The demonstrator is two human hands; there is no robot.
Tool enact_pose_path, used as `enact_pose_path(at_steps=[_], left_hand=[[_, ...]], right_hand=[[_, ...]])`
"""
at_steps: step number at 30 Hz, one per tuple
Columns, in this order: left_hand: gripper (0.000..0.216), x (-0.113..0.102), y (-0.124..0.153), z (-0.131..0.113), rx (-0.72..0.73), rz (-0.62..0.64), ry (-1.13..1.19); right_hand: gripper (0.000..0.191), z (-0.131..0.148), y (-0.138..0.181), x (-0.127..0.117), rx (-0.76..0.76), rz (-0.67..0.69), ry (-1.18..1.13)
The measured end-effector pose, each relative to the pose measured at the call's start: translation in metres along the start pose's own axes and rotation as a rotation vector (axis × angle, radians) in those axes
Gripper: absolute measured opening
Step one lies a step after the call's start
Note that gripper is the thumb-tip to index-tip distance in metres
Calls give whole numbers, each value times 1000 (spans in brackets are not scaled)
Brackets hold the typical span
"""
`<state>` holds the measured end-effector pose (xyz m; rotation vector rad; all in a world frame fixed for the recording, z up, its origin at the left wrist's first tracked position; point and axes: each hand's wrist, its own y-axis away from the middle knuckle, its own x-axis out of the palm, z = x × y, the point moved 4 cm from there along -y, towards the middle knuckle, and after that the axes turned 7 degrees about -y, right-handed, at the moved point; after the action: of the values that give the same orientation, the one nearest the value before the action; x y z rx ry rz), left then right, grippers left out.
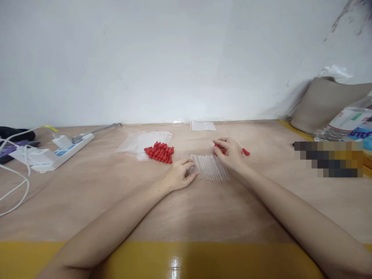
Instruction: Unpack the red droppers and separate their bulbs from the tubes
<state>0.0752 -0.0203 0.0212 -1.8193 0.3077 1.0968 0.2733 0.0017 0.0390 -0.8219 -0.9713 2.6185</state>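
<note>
A row of clear thin tubes [213, 168] lies side by side on the brown table covering. My left hand [182, 173] rests at the row's left end, its fingers and thumb curled around a few tubes. Just beyond the right end is my right hand [230, 152], fingertips and thumb closed on a small red rubber bulb [216, 145]. More red shows beneath that hand, partly hidden by it. To its right lies another red bulb [246, 152], with a thin clear tube near it. A pile of red bulbs [159, 152] sits left of the tubes, on clear plastic bags [142, 140].
A small white packet [202, 126] lies by the wall. At left stands a white power strip [66, 153] with plugs and loose cables [27, 186]. On the right are a plastic bottle [340, 126], a grey-brown object [325, 104] and a blurred-out patch [328, 159].
</note>
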Motion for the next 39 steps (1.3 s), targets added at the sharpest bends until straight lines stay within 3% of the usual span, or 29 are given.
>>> enact_pose_path(at_steps=[6, 9, 13, 16, 20, 22, 24, 26, 28, 30, 33, 39], left_hand=[[29, -3, -2, -4, -61, 45, 88], [26, -9, -7, 5, -278, 4, 250], [31, -7, -9, 18, -687, -45, 844], [34, -2, -8, 12, -807, -27, 1183], [33, -9, -11, 13, -844, -36, 1172], [28, -28, -16, 30, -783, -77, 923], [26, -57, -18, 60, -718, -167, 521], [32, -83, -13, 96, -721, -186, 202], [42, -98, -2, 134, -808, -181, 65], [38, -101, 11, 162, -882, -124, 30], [21, -91, 23, 179, -880, -72, 17], [19, -74, 27, 178, -826, -65, -62]], right_hand=[[24, 19, 6, 9, -98, 34, -47], [24, 34, 12, 13, -225, 53, -122], [30, 55, 29, 27, -446, 156, -96], [32, 62, 41, 37, -587, 158, -31], [24, 61, 44, 40, -604, 128, 57], [21, 57, 37, 34, -550, 134, 138], [21, 48, 24, 22, -434, 133, 233], [21, 31, 6, 4, -241, 129, 326], [22, 9, -11, -17, 14, 127, 410], [24, -13, -23, -37, 233, 146, 450], [27, -39, -30, -60, 464, 154, 534], [23, -74, -28, -78, 638, 164, 578]])
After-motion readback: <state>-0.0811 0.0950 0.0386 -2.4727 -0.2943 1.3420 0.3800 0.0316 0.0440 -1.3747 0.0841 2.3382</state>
